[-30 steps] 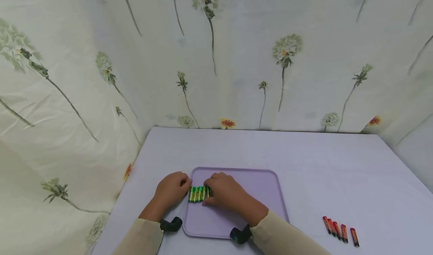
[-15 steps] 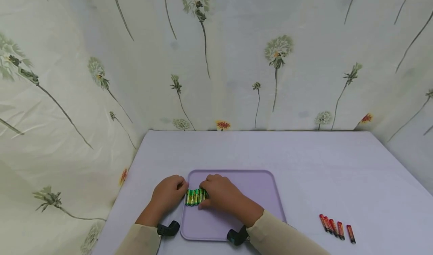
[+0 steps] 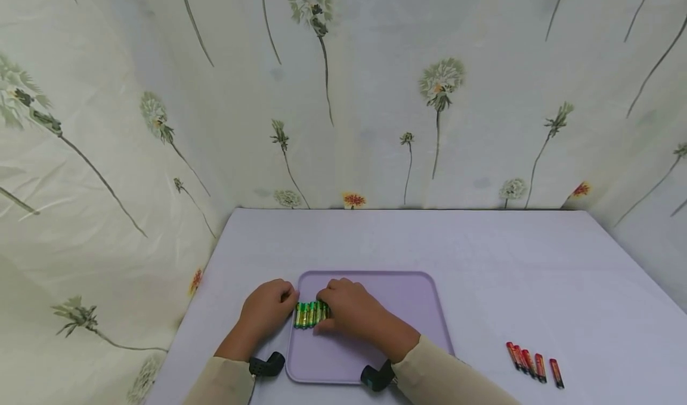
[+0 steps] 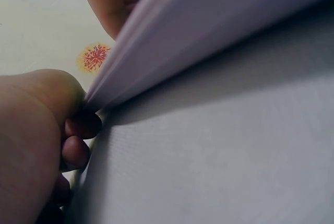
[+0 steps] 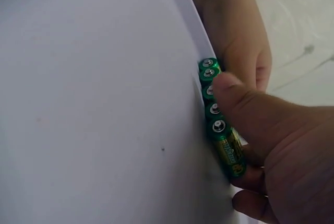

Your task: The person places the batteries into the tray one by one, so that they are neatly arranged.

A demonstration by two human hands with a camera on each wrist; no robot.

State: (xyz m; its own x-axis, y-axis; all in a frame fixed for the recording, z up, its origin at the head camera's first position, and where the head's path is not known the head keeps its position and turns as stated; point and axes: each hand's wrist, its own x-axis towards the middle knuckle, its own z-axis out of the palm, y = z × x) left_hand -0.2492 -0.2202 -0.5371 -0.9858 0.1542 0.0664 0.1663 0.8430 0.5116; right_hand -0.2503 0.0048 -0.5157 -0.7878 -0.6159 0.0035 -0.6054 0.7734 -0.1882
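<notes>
Several green-and-gold batteries (image 3: 308,314) lie side by side in a row along the left side of a purple tray (image 3: 376,283). My right hand (image 3: 351,309) grips the right end of this row. In the right wrist view its thumb (image 5: 245,101) lies across the ends of the batteries (image 5: 219,126), with fingers curled at the opposite side. My left hand (image 3: 270,303) is at the tray's left rim with fingers curled. The left wrist view has its thumb (image 4: 62,91) and forefinger pinching at the edge of the tray (image 4: 172,36).
On the white table (image 3: 483,262), right of the tray, lie several red batteries (image 3: 528,362), one a little apart from the others. A flower-printed sheet (image 3: 376,95) hangs behind the table and along its left side.
The head view has shifted slightly, moving the whole scene a little left and down. Both hands and the green batteries keep their places on the tray.
</notes>
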